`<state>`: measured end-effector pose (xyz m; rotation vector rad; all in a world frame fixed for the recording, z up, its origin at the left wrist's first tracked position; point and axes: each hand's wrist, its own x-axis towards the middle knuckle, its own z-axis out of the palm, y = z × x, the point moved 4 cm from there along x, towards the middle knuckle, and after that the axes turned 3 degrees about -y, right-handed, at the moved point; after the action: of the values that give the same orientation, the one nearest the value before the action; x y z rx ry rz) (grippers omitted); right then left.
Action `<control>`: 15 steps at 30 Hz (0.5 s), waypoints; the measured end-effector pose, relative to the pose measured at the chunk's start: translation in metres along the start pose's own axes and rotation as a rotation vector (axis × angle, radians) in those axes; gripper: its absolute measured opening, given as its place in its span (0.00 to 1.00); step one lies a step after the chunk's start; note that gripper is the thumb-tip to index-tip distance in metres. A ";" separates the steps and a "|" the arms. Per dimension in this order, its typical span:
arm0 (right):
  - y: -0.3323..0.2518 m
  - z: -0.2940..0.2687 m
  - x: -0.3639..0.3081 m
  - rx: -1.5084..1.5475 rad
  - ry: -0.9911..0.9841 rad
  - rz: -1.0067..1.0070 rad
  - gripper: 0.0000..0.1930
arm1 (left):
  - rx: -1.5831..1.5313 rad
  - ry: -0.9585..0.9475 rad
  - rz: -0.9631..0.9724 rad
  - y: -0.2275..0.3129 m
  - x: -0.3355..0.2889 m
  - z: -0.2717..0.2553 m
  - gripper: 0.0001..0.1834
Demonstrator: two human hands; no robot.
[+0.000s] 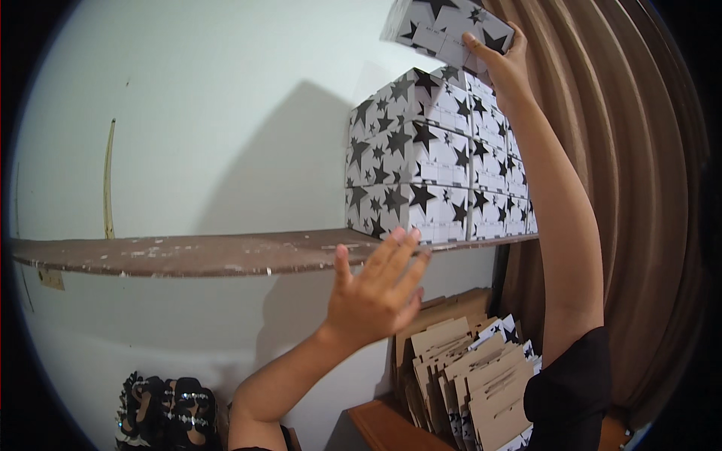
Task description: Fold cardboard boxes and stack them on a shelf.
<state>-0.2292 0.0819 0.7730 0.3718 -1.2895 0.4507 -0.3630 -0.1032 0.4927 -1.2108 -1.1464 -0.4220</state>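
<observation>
My right hand [502, 64] is raised high at the upper right and grips a white box with black stars [451, 28] by its end, thumb on the near face. That box is tilted, above a stack of matching star-printed boxes [440, 158] on a brown shelf [188, 252]; whether it touches the stack I cannot tell. Lower down, my left hand [376, 293] holds nothing. Its fingers are spread, in front of the shelf's front edge near the bottom box.
A brown curtain [624, 188] hangs along the right side. Below the shelf, flattened cardboard boxes [474, 368] lean together on a wooden surface [391, 425]. Black sandals with shiny trim [169, 410] are at the lower left. Behind the shelf stands a pale wall [218, 113].
</observation>
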 end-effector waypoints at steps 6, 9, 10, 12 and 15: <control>0.000 0.017 0.015 -0.464 0.068 -0.011 0.35 | 0.210 -0.066 0.030 -0.003 0.004 0.005 0.25; 0.004 0.033 0.006 -0.643 0.072 -0.193 0.25 | 0.255 -0.143 -0.004 -0.016 0.005 0.008 0.25; 0.001 0.044 -0.002 -0.910 0.111 -0.269 0.25 | 0.251 -0.149 -0.013 -0.019 0.006 0.011 0.25; -0.006 0.062 -0.021 -1.171 0.081 -0.434 0.24 | 0.275 -0.157 -0.049 -0.027 0.009 0.017 0.25; -0.006 0.089 -0.041 -1.197 -0.067 -0.581 0.25 | 0.310 -0.142 -0.048 -0.030 0.006 0.022 0.25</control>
<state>-0.3086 0.0273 0.7545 -0.2673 -1.2290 -0.8286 -0.3941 -0.0931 0.5108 -0.9543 -1.3115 -0.1865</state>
